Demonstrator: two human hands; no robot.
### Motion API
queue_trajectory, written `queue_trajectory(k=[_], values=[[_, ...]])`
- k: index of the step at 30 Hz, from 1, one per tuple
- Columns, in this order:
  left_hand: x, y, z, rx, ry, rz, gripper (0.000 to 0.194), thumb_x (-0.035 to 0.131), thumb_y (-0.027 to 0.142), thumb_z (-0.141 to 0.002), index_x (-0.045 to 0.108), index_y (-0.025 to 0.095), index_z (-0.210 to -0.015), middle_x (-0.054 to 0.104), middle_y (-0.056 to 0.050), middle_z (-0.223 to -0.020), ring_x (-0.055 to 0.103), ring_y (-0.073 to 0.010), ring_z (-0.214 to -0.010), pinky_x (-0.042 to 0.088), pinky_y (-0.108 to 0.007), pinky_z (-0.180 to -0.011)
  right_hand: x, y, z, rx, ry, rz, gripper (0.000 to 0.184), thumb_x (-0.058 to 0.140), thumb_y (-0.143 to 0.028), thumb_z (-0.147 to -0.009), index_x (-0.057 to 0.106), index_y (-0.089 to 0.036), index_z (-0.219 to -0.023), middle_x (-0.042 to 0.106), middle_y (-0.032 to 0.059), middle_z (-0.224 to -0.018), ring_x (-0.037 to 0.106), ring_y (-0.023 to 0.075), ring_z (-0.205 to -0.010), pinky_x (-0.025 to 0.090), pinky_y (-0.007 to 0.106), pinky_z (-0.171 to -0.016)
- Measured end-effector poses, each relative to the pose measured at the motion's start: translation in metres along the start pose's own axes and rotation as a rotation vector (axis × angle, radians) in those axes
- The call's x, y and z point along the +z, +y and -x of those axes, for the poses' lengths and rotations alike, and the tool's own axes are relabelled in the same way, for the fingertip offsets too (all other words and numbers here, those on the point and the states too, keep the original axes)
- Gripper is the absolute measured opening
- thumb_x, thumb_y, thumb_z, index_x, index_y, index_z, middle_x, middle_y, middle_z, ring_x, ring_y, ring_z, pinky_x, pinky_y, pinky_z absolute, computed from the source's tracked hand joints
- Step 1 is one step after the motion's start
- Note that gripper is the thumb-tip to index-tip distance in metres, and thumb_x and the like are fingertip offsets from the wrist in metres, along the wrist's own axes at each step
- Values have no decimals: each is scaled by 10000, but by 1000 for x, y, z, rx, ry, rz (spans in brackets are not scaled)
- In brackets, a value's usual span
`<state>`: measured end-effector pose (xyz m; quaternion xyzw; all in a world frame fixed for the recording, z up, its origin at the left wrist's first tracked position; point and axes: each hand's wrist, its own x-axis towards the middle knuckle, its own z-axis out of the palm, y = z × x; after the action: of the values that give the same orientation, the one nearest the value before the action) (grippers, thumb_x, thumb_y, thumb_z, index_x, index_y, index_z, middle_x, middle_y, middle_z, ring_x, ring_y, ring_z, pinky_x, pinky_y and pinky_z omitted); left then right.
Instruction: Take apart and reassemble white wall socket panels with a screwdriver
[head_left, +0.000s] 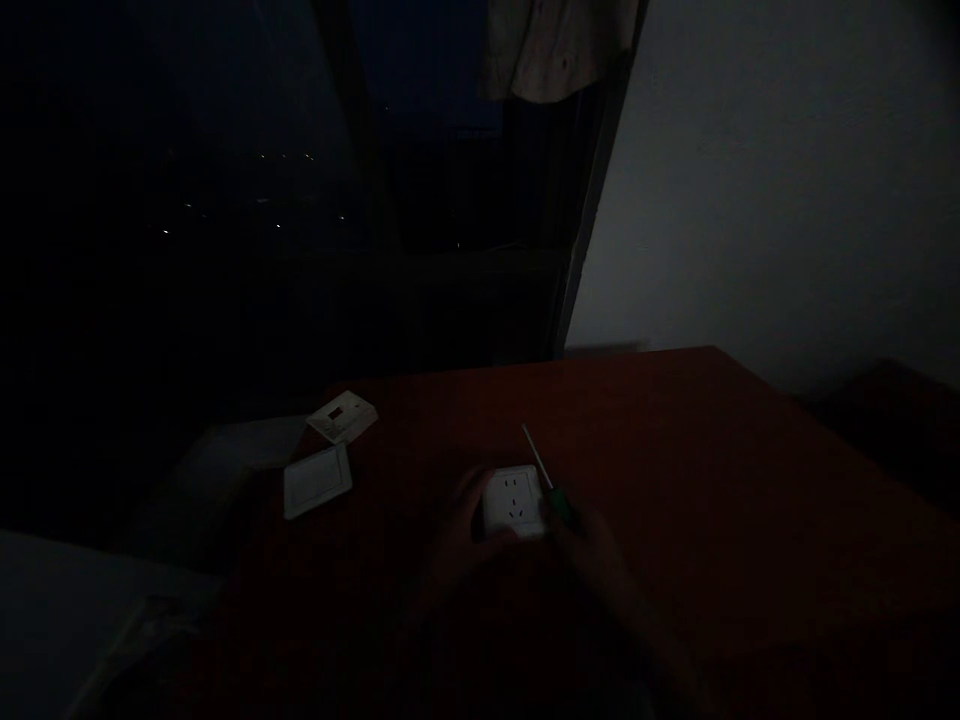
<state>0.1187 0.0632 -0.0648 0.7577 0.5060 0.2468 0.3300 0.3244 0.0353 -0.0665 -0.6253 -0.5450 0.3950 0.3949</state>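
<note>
A white wall socket (pixel 514 500) with several dark slots faces up, low in the middle of the view. My left hand (pixel 469 525) closes around its left side, fingers at the top edge and thumb along the bottom. In my right hand (pixel 581 535) is a screwdriver (pixel 556 497) with a green handle, its thin metal shaft pointing up and to the left, past the socket's upper right corner. The fingertips of this hand sit close to the socket's right edge; whether they touch it is too dark to tell.
On the left of the reddish-brown table (pixel 675 450) lie a white plate (pixel 317 481) and, behind it, a white socket part with a rectangular opening (pixel 343 417). Beyond the table are a dark window (pixel 262 200), a hanging cloth (pixel 559 50) and a pale wall (pixel 780 180).
</note>
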Motion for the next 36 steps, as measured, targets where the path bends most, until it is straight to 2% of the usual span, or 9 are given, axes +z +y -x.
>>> queue_trajectory(k=[6,10,14,18,23,27,31,36], values=[[-2,-8,1,4,-40,11,830,727,404,-738,314,259,-1444,255,-113,-1525,261,-302,-1393,267,-489,-1125,2,0,5,-7,40,30,343,495,-468,-835,657,-167,-867,694,65,-766,627,210,-674,464,268,-594],[-4,-12,-1,25,-56,-22,883,765,368,-693,316,254,-1444,296,-114,-1506,277,-296,-1387,263,-479,-1130,3,1,7,7,59,35,344,498,-482,-835,649,-173,-821,694,62,-748,625,204,-665,455,265,-597],[-4,-5,-3,-28,-38,-45,854,784,384,-659,392,234,-1403,340,-123,-1482,321,-320,-1362,292,-497,-1112,3,4,6,37,71,18,355,513,-502,-815,648,-175,-795,683,47,-702,616,196,-643,450,255,-576],[2,8,-8,-36,-9,-20,849,790,351,-652,396,235,-1396,357,-118,-1471,342,-323,-1348,319,-488,-1101,-3,7,1,96,87,-15,399,511,-536,-795,656,-165,-797,679,51,-696,615,199,-632,449,251,-532],[21,26,-34,45,32,36,858,803,273,-631,394,260,-1385,346,-98,-1474,336,-315,-1351,322,-494,-1096,-29,11,-10,208,135,-33,470,512,-583,-768,662,-138,-762,592,23,-516,536,166,-461,364,238,-404],[45,46,-70,98,40,79,872,833,237,-589,418,233,-1356,377,-106,-1440,344,-298,-1343,283,-468,-1120,-62,17,-28,252,185,-42,463,558,-584,-736,660,-138,-809,605,11,-553,550,156,-487,373,227,-425],[70,64,-105,136,25,171,862,839,223,-587,423,218,-1341,386,-111,-1417,368,-285,-1324,308,-432,-1109,-93,26,-49,291,227,-54,455,563,-583,-730,645,-140,-797,586,5,-534,538,151,-478,366,230,-417],[99,68,-131,169,19,175,886,853,257,-575,417,207,-1345,371,-123,-1423,342,-306,-1336,284,-446,-1116,-116,41,-66,320,305,-40,421,598,-522,-695,650,-139,-862,630,21,-593,575,166,-523,408,244,-457]])
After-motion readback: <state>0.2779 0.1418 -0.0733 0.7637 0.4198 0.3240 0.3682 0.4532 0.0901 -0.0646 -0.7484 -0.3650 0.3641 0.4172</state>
